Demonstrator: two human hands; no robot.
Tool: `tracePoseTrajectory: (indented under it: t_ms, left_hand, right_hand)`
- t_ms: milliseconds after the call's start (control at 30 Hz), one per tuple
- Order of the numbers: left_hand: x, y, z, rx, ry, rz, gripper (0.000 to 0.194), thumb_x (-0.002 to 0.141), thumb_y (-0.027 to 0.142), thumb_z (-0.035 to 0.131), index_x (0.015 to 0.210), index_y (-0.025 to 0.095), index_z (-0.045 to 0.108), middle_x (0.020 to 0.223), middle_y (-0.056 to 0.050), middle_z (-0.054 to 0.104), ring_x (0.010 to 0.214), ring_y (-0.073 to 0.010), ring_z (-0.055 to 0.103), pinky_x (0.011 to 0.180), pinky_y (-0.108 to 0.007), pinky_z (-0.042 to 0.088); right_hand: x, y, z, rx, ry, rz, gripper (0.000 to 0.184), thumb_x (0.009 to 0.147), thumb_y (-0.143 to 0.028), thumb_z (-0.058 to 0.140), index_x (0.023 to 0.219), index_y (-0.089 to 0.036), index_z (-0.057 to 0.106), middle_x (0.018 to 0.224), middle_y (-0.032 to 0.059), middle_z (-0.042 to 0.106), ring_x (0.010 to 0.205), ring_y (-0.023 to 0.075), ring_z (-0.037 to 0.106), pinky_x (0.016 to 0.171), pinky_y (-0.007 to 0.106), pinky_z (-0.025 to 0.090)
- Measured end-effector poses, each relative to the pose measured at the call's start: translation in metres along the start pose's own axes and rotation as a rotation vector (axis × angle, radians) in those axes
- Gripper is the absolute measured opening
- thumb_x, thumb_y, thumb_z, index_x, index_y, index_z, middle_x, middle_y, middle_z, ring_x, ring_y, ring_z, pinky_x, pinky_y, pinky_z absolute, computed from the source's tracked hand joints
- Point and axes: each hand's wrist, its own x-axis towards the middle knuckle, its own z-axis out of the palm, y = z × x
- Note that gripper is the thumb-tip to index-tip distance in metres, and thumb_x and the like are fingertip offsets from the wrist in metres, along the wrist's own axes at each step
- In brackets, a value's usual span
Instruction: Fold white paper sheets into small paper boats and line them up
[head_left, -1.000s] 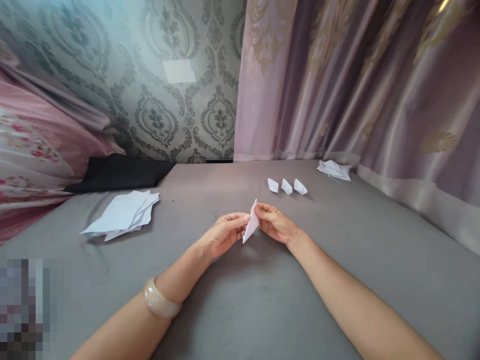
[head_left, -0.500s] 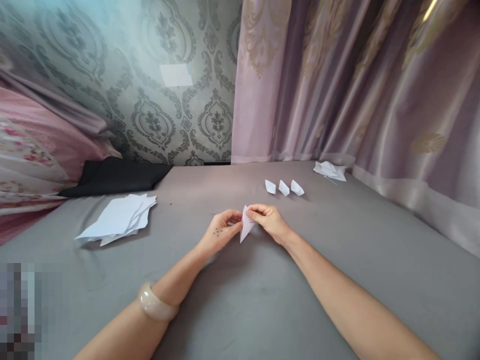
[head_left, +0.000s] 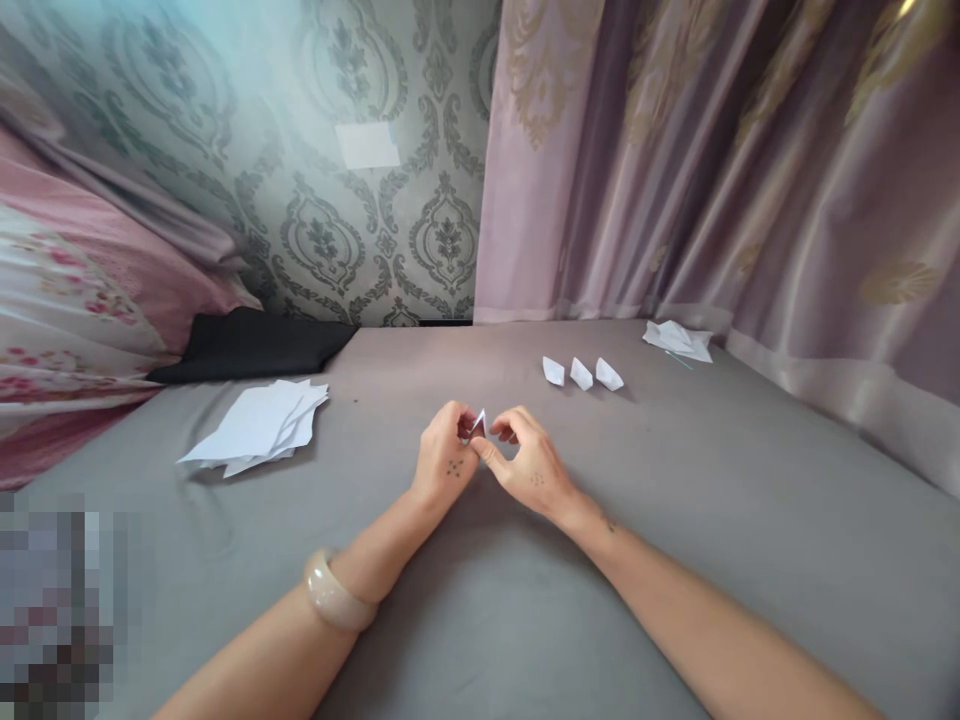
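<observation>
A small piece of folded white paper stands point up between my hands above the grey sheet. My left hand is closed on it, pinching it between thumb and fingers. Its lower part is hidden behind my thumbs. From the other side, my right hand reaches in with its thumb against the paper's lower end. The right index finger is bent and a small gap separates it from the paper. Beyond my hands, three folded white paper pieces stand in a row.
To the left lies a stack of white paper sheets, with a black cloth behind it. More white papers and a thin stick lie at the far right, near the curtain. Grey sheet covers the surface.
My right hand has loosened its pinch on the folded paper and its thumb has dropped lower. The left hand has closed further around the paper, which now shows only its pointed top.
</observation>
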Motion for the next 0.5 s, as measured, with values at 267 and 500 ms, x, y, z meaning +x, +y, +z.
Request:
tracePoseTrajectory:
  t_ms: [267,500]
  left_hand:
    - [-0.0068,-0.0045,0.0028,0.145,-0.047,0.163,0.007,0.078,0.015,0.055,0.077,0.022,0.054,0.076,-0.003,0.053,0.074,-0.0176,0.049,0.076,-0.029,0.039]
    - [-0.0046,-0.0052,0.0021,0.071,0.019,0.128,0.021,0.074,0.016,0.06,0.094,0.022,0.058,0.091,-0.007,0.058,0.087,-0.0217,0.053,0.084,-0.033,0.04]
  right_hand:
    - [-0.006,-0.0059,0.0046,-0.378,0.067,-0.062,0.018,0.091,-0.028,0.044,0.079,-0.02,0.055,0.083,0.0038,0.06,0.07,0.0146,0.057,0.061,0.026,0.037]
    - [-0.0067,-0.0009,0.0075,-0.708,0.111,-0.255,0.021,0.09,-0.018,0.043,0.074,-0.018,0.056,0.077,0.0044,0.06,0.063,0.0146,0.055,0.059,0.03,0.032]
